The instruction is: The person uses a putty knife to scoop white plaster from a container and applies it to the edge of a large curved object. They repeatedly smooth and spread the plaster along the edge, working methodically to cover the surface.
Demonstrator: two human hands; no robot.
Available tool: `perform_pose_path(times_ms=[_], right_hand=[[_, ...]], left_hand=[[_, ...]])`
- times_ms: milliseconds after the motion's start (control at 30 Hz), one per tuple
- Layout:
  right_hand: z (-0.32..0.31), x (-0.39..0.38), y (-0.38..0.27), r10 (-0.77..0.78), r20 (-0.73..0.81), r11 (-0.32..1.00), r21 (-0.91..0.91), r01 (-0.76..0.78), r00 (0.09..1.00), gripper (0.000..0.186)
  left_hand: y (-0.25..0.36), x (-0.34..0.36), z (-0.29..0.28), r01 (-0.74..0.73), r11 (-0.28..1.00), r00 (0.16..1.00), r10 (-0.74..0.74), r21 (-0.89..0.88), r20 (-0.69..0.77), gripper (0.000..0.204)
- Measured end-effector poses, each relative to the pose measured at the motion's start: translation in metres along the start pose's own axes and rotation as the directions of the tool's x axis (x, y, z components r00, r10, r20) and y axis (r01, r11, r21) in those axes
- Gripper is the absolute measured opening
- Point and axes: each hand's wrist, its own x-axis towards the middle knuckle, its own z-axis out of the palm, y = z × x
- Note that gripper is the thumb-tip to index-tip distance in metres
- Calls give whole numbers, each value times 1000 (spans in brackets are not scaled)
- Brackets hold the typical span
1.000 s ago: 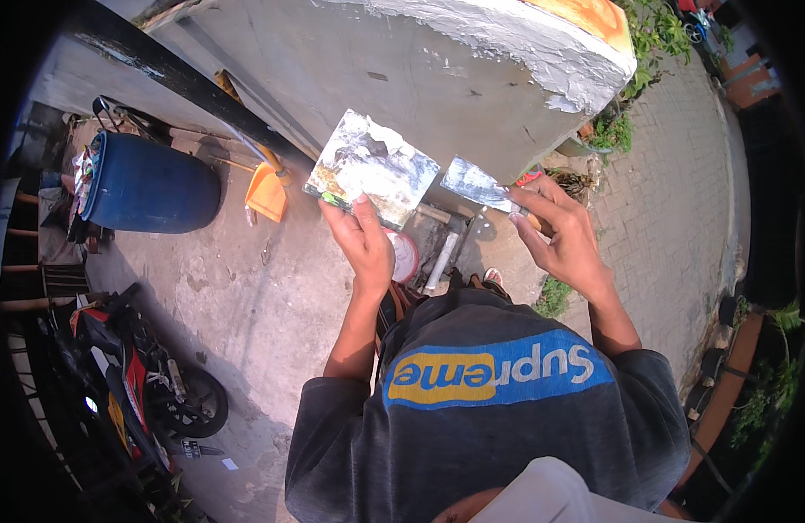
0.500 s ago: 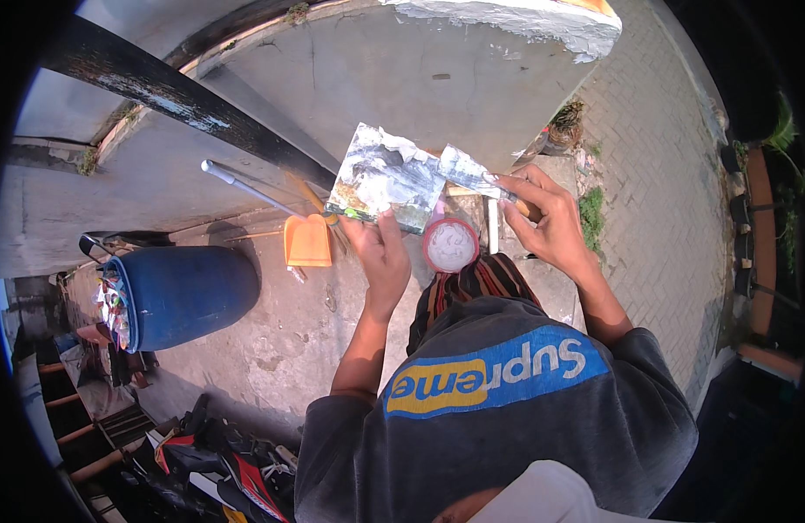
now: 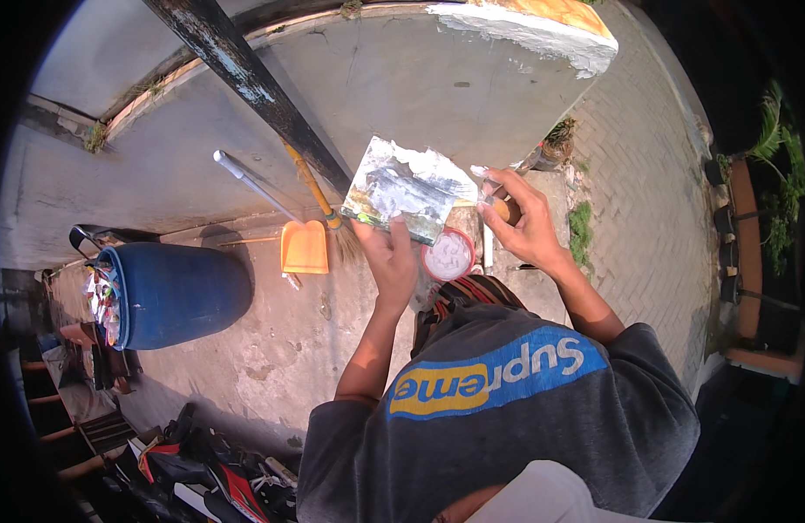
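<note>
My left hand [image 3: 394, 266] grips the near edge of a flat square board [image 3: 400, 190], its thumb on top. White putty is smeared over the board, thickest along the far edge. In my right hand [image 3: 533, 225] is a putty knife [image 3: 508, 210] with a wooden handle, held at the board's right edge. Its blade is mostly hidden by fingers and white paste. Below the board's right corner stands a round pinkish-red tub [image 3: 449, 254] of white paste, partly covered by the board.
A wall [image 3: 402, 83] with white paste on its upper right end stands ahead. Leftward are a dark post [image 3: 245, 83], a broom [image 3: 311, 179], an orange dustpan [image 3: 305, 247] and a blue barrel [image 3: 184, 295] of rubbish. A motorcycle [image 3: 215, 479] is at lower left.
The board has moved slightly right and nearer. The knife blade, plainly visible beside the board before, now shows little at its right edge. My view has shifted a little.
</note>
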Motion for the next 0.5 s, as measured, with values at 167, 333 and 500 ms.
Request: perform_pose_path(times_ms=[167, 333, 500], right_hand=[[-23, -12, -10, 244, 82, 970, -43, -241, 966, 34], [-45, -16, -9, 191, 57, 974, -135, -182, 980, 24], [-70, -15, -7, 240, 7, 934, -273, -229, 971, 27]], left_hand=[[1, 6, 11, 102, 993, 995, -103, -62, -14, 42], [-8, 5, 42, 181, 949, 981, -191, -257, -16, 42], [-30, 4, 49, 80, 997, 990, -80, 7, 118, 45]])
